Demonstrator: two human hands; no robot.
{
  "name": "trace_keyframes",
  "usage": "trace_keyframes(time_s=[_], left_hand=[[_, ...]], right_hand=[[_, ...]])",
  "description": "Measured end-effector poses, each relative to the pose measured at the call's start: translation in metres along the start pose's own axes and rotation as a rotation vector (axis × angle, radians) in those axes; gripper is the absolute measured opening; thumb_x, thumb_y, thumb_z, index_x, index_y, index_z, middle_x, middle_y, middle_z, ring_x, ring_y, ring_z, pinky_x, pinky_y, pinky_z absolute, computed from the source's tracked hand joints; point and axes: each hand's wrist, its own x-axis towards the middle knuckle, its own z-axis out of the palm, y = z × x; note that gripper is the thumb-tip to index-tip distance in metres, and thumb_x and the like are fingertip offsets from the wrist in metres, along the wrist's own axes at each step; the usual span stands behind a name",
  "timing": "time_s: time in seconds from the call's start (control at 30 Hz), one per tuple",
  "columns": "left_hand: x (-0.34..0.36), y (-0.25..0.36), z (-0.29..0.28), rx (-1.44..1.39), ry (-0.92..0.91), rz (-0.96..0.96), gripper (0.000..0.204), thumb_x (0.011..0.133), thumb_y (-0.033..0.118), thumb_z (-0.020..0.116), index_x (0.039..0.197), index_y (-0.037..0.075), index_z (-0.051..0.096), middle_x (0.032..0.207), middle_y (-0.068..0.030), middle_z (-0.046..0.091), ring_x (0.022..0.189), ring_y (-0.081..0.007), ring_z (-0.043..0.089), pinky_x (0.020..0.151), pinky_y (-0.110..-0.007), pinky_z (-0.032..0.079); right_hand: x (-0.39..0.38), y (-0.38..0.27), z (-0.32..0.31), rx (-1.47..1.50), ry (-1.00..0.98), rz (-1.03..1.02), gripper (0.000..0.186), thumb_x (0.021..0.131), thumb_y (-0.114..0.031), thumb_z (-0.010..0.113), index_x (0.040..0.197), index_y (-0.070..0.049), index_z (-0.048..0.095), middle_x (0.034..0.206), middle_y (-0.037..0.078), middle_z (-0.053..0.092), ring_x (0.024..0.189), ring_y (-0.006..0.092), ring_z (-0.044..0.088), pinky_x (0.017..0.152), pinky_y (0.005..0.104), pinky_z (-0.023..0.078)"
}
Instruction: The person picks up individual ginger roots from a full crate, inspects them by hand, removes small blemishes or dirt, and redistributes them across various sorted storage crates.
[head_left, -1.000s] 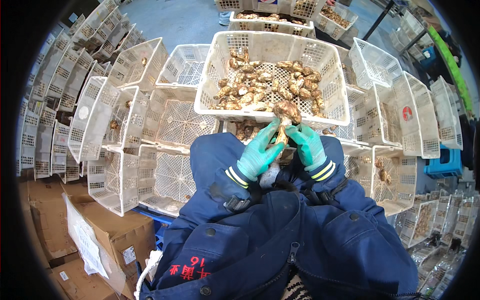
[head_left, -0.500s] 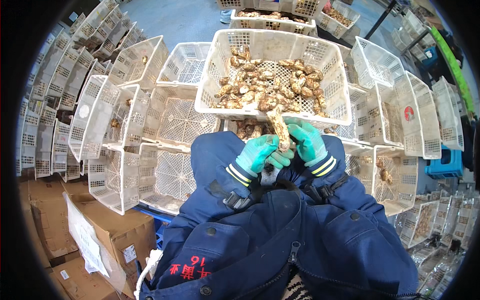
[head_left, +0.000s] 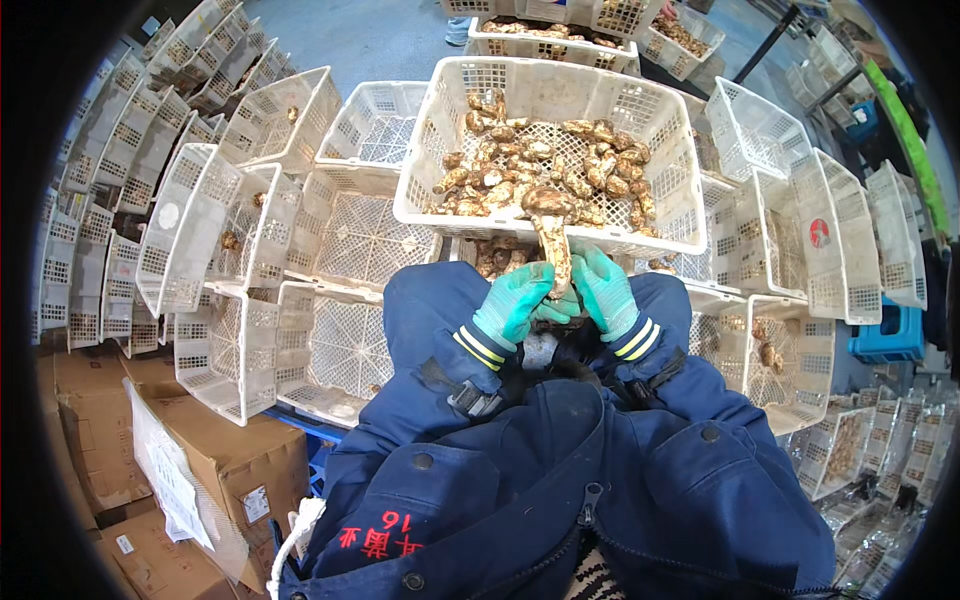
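A thick-stemmed brown and cream mushroom (head_left: pixel 553 258) stands between my gloved hands, its brown cap leaning over the near rim of a white plastic crate (head_left: pixel 570 88). My left hand (head_left: pixel 510 303), in a green glove, is closed around the lower stem. My right hand (head_left: pixel 606 292), also gloved in green, lies against the stem from the right with its fingers bent; some of its fingertips are hidden. Many similar mushrooms (head_left: pixel 500 170) lie loose in the crate ahead. More mushrooms (head_left: pixel 497 257) show below its near edge, partly covered.
White crates (head_left: pixel 350 235) surround me on the left, and others (head_left: pixel 790 345) stand on the right, a few holding single mushrooms. Tall crate stacks (head_left: pixel 120 280) rise at far left. Cardboard boxes (head_left: pixel 235 440) sit at lower left, and a blue stool (head_left: pixel 890 330) stands at right.
The mushroom has turned and shifted slightly left, so more of its cap's top shows. Both hands have moved a little with it, the right one inward and lower.
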Motion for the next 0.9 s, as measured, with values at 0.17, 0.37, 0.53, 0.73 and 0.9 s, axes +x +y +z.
trace_keyframes(time_s=[0.17,0.37,0.53,0.73,0.9], left_hand=[[0.005,0.001,0.007,0.382,0.150,0.063,0.035,0.089,0.020,0.060,0.115,-0.001,0.051,0.094,-0.0081,0.064,0.075,-0.0107,0.061,0.066,-0.022,0.050],[0.000,0.004,0.025,0.617,0.220,0.232,0.036,0.085,0.012,0.065,0.116,-0.001,0.052,0.102,-0.0070,0.061,0.084,-0.0085,0.057,0.073,-0.022,0.048],[0.001,0.008,0.016,0.355,0.245,0.118,0.041,0.087,0.036,0.061,0.101,-0.003,0.058,0.086,-0.0107,0.065,0.058,-0.0133,0.061,0.052,-0.022,0.049],[0.004,0.006,0.010,-0.134,-0.002,-0.286,0.045,0.092,0.048,0.046,0.088,0.003,0.053,0.063,0.0009,0.040,0.051,-0.0070,0.037,0.044,-0.017,0.030],[0.000,0.015,0.029,-0.366,-0.305,-0.449,0.033,0.093,0.042,0.048,0.080,0.012,0.043,0.069,0.0052,0.033,0.059,-0.0030,0.029,0.049,-0.013,0.024]], right_hand=[[0.004,0.005,-0.010,0.000,0.056,-0.192,0.039,0.095,-0.027,0.045,0.122,0.001,0.050,0.104,0.008,0.061,0.089,0.0134,0.058,0.079,0.0264,0.047],[0.002,-0.016,-0.003,0.451,-0.006,-0.011,0.039,0.090,-0.025,0.049,0.117,0.003,0.055,0.101,0.008,0.063,0.087,0.0129,0.058,0.077,0.0245,0.046],[0.006,-0.017,-0.014,0.445,-0.086,-0.084,0.036,0.090,-0.015,0.047,0.119,0.006,0.051,0.104,0.013,0.063,0.091,0.0187,0.062,0.083,0.0283,0.049],[0.008,-0.022,-0.025,0.762,-0.208,0.013,0.043,0.089,-0.015,0.048,0.126,0.006,0.044,0.111,0.016,0.060,0.099,0.0217,0.058,0.089,0.0344,0.046],[0.007,-0.032,-0.023,0.682,-0.312,-0.025,0.044,0.089,-0.016,0.045,0.124,0.008,0.046,0.121,0.014,0.056,0.096,0.0151,0.056,0.083,0.0256,0.046]])
